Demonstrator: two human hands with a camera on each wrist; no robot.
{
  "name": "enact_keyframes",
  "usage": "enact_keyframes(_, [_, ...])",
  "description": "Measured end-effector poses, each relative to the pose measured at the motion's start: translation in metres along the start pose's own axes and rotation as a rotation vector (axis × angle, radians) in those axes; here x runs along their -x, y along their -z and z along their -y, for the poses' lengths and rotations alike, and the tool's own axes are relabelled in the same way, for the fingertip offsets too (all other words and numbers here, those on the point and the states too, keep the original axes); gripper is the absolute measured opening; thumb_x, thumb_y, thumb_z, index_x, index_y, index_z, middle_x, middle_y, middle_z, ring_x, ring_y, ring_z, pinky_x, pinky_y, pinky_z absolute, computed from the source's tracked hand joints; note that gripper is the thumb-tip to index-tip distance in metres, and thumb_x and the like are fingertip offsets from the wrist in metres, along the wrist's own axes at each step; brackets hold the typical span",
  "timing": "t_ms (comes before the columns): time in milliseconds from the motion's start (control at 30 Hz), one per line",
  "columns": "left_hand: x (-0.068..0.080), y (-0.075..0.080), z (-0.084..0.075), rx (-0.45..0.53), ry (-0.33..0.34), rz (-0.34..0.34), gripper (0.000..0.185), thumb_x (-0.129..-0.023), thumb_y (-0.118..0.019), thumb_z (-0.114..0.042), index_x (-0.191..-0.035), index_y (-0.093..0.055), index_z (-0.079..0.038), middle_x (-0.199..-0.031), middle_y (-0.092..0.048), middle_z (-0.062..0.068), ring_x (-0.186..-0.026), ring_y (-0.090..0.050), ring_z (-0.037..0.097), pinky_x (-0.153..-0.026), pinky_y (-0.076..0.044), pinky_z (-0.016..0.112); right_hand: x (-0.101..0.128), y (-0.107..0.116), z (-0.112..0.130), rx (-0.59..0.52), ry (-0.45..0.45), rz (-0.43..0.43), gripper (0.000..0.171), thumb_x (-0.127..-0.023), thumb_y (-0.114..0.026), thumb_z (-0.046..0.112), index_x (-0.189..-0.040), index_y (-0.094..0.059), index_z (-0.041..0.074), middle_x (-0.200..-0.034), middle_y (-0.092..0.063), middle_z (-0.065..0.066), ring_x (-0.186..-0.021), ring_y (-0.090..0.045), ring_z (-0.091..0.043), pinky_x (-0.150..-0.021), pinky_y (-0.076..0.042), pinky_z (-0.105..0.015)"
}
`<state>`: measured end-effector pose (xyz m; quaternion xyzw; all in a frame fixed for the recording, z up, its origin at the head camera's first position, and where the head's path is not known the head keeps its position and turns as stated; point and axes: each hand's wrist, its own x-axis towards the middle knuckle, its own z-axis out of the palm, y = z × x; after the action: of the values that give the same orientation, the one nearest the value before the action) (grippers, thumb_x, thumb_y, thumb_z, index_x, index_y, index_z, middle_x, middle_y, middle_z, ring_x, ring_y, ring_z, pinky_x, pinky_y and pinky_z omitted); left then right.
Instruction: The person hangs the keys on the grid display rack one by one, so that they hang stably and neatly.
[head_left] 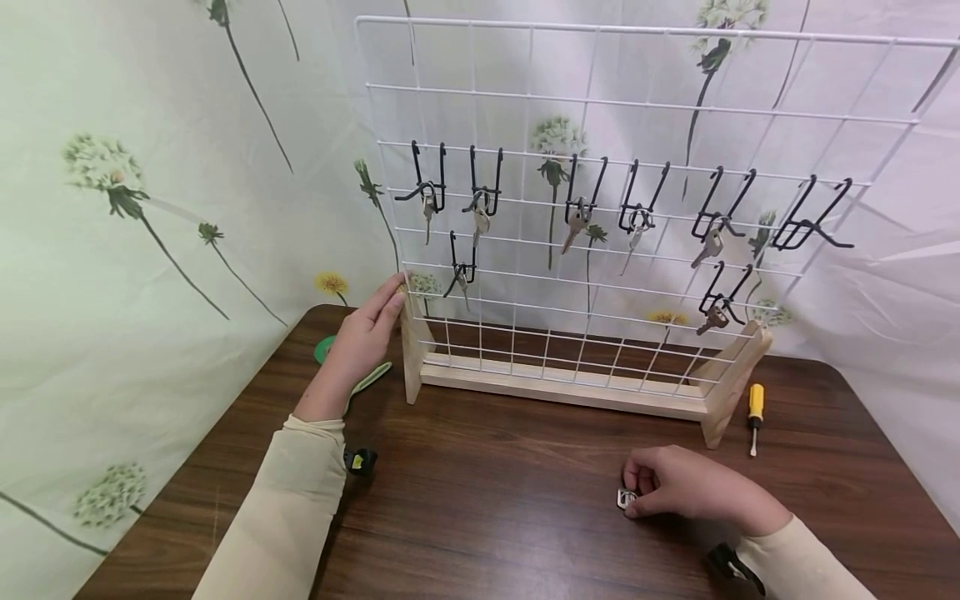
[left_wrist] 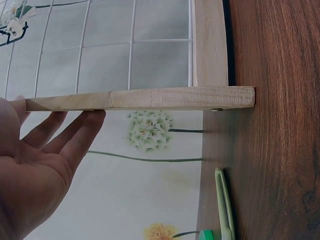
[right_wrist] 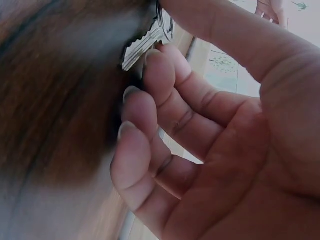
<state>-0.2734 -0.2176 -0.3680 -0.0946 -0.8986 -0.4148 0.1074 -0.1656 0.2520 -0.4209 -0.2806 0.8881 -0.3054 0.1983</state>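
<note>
Key (head_left: 626, 498) under r. hand (head_left: 686, 483) fingertips

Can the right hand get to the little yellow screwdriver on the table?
Probably yes. The yellow screwdriver lies on bare table just past the right hand, with nothing between them. But that hand is already pinching a key, so its fingers are busy.

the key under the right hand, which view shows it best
The right wrist view: the key sits close up, its toothed blade plain against the table, pinched by the right hand. The head view shows only a small silver bit at the fingers. The left wrist view misses it.
</note>
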Motion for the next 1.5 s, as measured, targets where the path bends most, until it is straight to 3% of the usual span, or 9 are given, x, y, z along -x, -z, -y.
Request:
enact_keyframes(567, [0.001, 0.001, -0.001, 0.005, 0.003, 0.006, 0.055, -0.115, -0.035, -0.055, -0.168, -0.033, -0.039, -0.173, -0.038, 0.007, -0.16, -0.039, 0.04, -0.128, -0.035, 0.064, -0.006, -0.001, 0.008, 0.029, 0.025, 0.05, 0.027, -0.09, -0.086, 0.03, -0.082, -0.062, 0.022, -0.07, -0.05, 0.019, -0.063, -0.048, 0.005, -0.058, -0.041, -0.019])
enact_keyframes(733, [0.0, 0.0, -0.001, 0.001, -0.007, 0.005, 0.056, -0.116, -0.034, -0.054, -0.169, -0.033, -0.038, -0.174, -0.038, 0.007, -0.16, -0.038, 0.04, -0.128, -0.035, 0.064, -0.005, -0.001, 0.009, -0.023, 0.025, -0.018, 0.025, -0.095, -0.082, 0.034, -0.086, -0.062, 0.022, -0.076, -0.055, 0.016, -0.068, -0.052, 0.004, -0.06, -0.045, -0.021])
enact_keyframes(867, [0.0, 0.0, 0.0, 0.002, -0.006, 0.004, 0.056, -0.115, -0.034, -0.054, -0.169, -0.033, -0.038, -0.174, -0.038, 0.007, -0.16, -0.038, 0.04, -0.128, -0.035, 0.064, -0.004, 0.003, 0.013, -0.145, 0.024, -0.048, 0.022, -0.099, -0.078, 0.029, -0.092, -0.063, 0.015, -0.079, -0.07, 0.008, -0.07, -0.061, 0.0, -0.06, -0.052, -0.022])
enact_keyframes(967, [0.001, 0.001, -0.001, 0.007, 0.0, 0.005, 0.055, -0.115, -0.035, -0.054, -0.168, -0.033, -0.039, -0.174, -0.037, 0.006, -0.16, -0.037, 0.039, -0.129, -0.034, 0.063, -0.004, 0.005, 0.017, -0.267, 0.033, -0.033, 0.02, -0.101, -0.075, 0.02, -0.107, -0.064, 0.004, -0.084, -0.077, -0.002, -0.071, -0.07, -0.006, -0.061, -0.059, -0.027])
enact_keyframes(1133, [0.001, 0.001, 0.0, 0.012, 0.001, 0.005, 0.055, -0.115, -0.035, -0.054, -0.168, -0.033, -0.039, -0.174, -0.038, 0.006, -0.16, -0.038, 0.039, -0.129, -0.034, 0.063, -0.004, 0.006, 0.022, -0.354, 0.021, -0.017, 0.04, -0.103, -0.071, 0.015, -0.136, -0.061, -0.007, -0.09, -0.079, -0.008, -0.069, -0.074, -0.011, -0.06, -0.064, -0.033])
enact_keyframes(1333, [0.001, 0.001, 0.0, 0.011, -0.001, 0.005, 0.055, -0.115, -0.035, -0.054, -0.169, -0.033, -0.039, -0.173, -0.038, 0.006, -0.16, -0.038, 0.039, -0.129, -0.034, 0.063, -0.002, 0.007, 0.027, -0.355, -0.017, -0.056, 0.033, -0.103, -0.072, 0.017, -0.128, -0.071, -0.005, -0.079, -0.074, -0.013, -0.057, -0.07, -0.01, -0.052, -0.062, -0.039])
enact_keyframes(1500, [0.001, 0.001, -0.001, 0.008, -0.003, 0.005, 0.055, -0.116, -0.035, -0.054, -0.169, -0.033, -0.038, -0.173, -0.038, 0.007, -0.16, -0.038, 0.04, -0.128, -0.035, 0.064, 0.0, 0.009, 0.032, -0.334, -0.046, -0.118, 0.032, -0.103, -0.073, 0.022, -0.124, -0.075, -0.002, -0.067, -0.071, -0.006, -0.051, -0.067, -0.01, -0.05, -0.061, -0.041])
